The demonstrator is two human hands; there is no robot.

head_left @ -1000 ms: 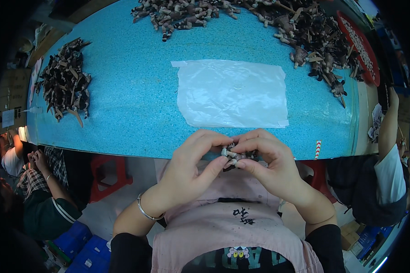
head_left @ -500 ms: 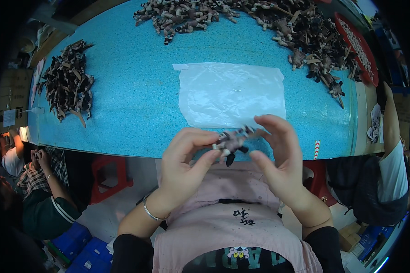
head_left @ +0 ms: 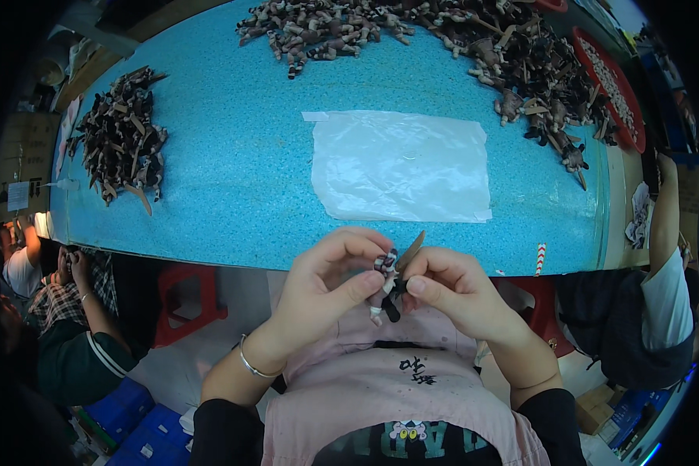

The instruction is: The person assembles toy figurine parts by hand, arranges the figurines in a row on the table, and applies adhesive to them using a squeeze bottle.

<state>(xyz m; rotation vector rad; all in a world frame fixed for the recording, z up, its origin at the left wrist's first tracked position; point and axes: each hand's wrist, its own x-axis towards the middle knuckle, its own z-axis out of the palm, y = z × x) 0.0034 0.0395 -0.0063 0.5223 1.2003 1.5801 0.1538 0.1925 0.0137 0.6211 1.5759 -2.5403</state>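
Figurine (head_left: pixel 387 286), held at the near edge of the counter (head_left: pixel 233 194), its long axis running fore-and-aft, striped end counterward, pale end toward the apron (head_left: pixel 396 369). The left hand (head_left: pixel 326 283), nearer, pinches it from the left; the right hand (head_left: pixel 458 295) meets its dark right side, grip unclear.

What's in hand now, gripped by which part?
A small figurine: the left hand pinches the left side of its body; the right hand is at its dark right side, whether gripping is unclear.
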